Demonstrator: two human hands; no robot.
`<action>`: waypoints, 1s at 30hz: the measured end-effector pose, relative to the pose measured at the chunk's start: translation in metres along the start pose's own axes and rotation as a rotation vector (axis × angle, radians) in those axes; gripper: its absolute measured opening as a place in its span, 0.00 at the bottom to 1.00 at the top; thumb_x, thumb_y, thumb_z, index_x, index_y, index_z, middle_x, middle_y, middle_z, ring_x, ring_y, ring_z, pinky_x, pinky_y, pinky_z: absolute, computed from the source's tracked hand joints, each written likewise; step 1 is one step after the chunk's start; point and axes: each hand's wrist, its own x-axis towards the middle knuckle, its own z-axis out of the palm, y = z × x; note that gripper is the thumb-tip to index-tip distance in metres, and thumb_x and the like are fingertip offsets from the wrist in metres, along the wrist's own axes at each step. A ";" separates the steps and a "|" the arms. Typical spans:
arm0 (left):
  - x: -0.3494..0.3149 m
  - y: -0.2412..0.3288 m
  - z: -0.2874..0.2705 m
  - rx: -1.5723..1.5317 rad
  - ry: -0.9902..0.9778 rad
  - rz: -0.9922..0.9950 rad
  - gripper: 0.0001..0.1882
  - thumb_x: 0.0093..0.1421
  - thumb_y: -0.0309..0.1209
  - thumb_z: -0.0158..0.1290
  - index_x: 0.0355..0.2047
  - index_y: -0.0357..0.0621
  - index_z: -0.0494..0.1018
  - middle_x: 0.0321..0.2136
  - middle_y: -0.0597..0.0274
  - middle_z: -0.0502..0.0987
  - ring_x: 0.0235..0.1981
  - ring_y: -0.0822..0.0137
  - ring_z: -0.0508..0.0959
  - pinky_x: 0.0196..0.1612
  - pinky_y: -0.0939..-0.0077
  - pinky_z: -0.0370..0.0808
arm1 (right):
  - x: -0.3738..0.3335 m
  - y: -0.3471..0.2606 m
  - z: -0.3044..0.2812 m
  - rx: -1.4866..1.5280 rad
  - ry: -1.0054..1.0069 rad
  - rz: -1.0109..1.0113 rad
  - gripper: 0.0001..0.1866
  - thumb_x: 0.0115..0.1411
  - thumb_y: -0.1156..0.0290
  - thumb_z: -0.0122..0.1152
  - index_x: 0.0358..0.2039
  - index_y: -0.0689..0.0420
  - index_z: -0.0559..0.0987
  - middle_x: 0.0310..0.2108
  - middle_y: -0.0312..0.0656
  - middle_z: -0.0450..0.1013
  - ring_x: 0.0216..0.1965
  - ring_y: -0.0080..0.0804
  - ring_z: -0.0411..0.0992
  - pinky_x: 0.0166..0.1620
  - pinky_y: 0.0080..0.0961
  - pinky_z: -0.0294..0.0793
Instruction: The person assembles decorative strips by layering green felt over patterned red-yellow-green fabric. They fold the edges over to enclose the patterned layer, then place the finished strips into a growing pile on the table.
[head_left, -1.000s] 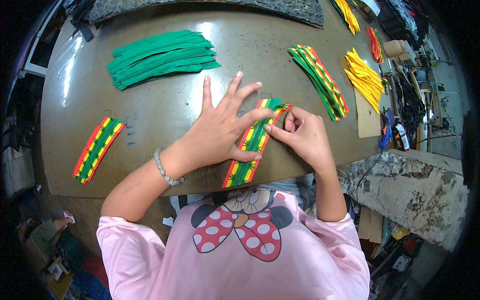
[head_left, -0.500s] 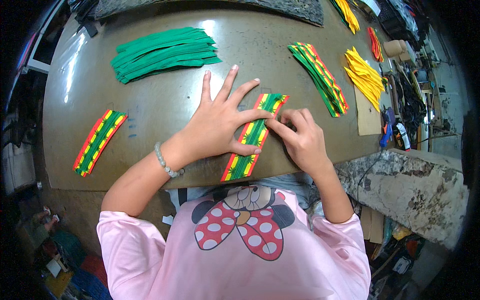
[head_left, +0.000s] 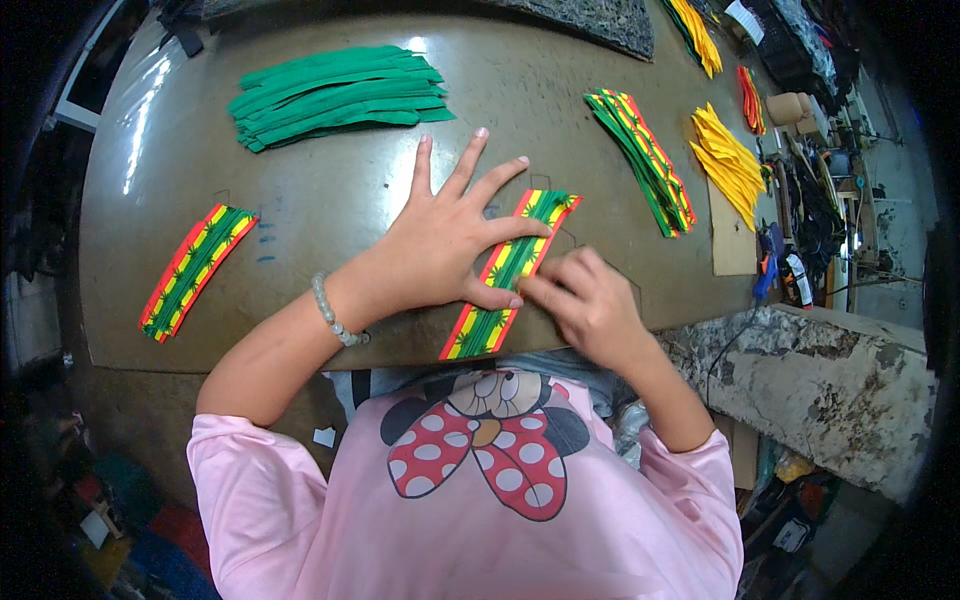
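In front of me a patterned fabric strip [head_left: 543, 207] in red, yellow and green with dark leaf shapes lies slanted near the table's front edge. My left hand [head_left: 437, 238] is open, fingers spread; its thumb and index finger lie across the strip and press it flat. My right hand [head_left: 588, 305] is closed, its fingertips pinched at the strip's right edge beside the left thumb; the fingers hide exactly what they grip there. A similar patterned strip [head_left: 198, 272] lies alone to the left.
Beyond my hands a pile of green fabric strips [head_left: 340, 97] lies on the brown table [head_left: 330, 215]. To the right are stacked patterned strips [head_left: 645, 165] and yellow strips [head_left: 727, 163] on cardboard [head_left: 733, 240]. A blue-handled tool [head_left: 768, 262] lies at the right edge.
My right hand has moved down along the strip's right edge, from by the left index fingertip to near the left thumb. My left hand stays pressed on the strip.
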 end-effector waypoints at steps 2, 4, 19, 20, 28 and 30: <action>-0.001 0.000 -0.002 0.001 -0.027 -0.001 0.39 0.44 0.65 0.63 0.57 0.72 0.74 0.70 0.51 0.57 0.73 0.33 0.46 0.64 0.16 0.36 | -0.002 0.002 -0.006 0.110 0.021 -0.042 0.15 0.50 0.75 0.66 0.41 0.55 0.83 0.35 0.39 0.73 0.36 0.37 0.72 0.36 0.31 0.76; 0.000 0.000 -0.004 -0.007 -0.055 -0.003 0.41 0.44 0.67 0.63 0.58 0.71 0.73 0.71 0.51 0.56 0.73 0.33 0.45 0.64 0.17 0.36 | 0.000 0.017 -0.014 0.198 0.213 0.312 0.11 0.54 0.74 0.66 0.39 0.58 0.82 0.36 0.41 0.73 0.37 0.39 0.72 0.36 0.30 0.75; 0.008 0.006 -0.001 -0.033 -0.043 -0.088 0.30 0.54 0.57 0.62 0.55 0.64 0.75 0.68 0.55 0.60 0.73 0.36 0.47 0.63 0.13 0.36 | 0.008 0.019 0.001 0.255 0.142 0.395 0.08 0.55 0.75 0.69 0.34 0.62 0.80 0.35 0.45 0.75 0.41 0.43 0.73 0.45 0.35 0.72; 0.008 0.006 0.000 -0.031 -0.031 -0.088 0.30 0.54 0.57 0.62 0.55 0.65 0.75 0.68 0.55 0.60 0.73 0.36 0.47 0.62 0.13 0.36 | 0.009 0.017 0.000 0.252 0.139 0.404 0.08 0.56 0.75 0.69 0.34 0.63 0.79 0.35 0.45 0.76 0.41 0.44 0.73 0.45 0.35 0.72; 0.007 0.006 0.001 -0.057 -0.033 -0.106 0.31 0.52 0.55 0.64 0.56 0.67 0.74 0.69 0.56 0.59 0.73 0.37 0.48 0.62 0.12 0.37 | 0.010 0.000 -0.011 0.394 0.170 0.480 0.07 0.57 0.76 0.68 0.33 0.63 0.79 0.31 0.45 0.75 0.34 0.40 0.75 0.39 0.31 0.74; 0.007 0.006 0.001 -0.049 -0.039 -0.105 0.32 0.51 0.55 0.64 0.56 0.67 0.74 0.69 0.56 0.59 0.73 0.37 0.48 0.62 0.12 0.37 | 0.015 0.006 -0.008 0.416 0.186 0.575 0.07 0.58 0.75 0.68 0.33 0.63 0.80 0.30 0.45 0.75 0.30 0.36 0.75 0.35 0.29 0.74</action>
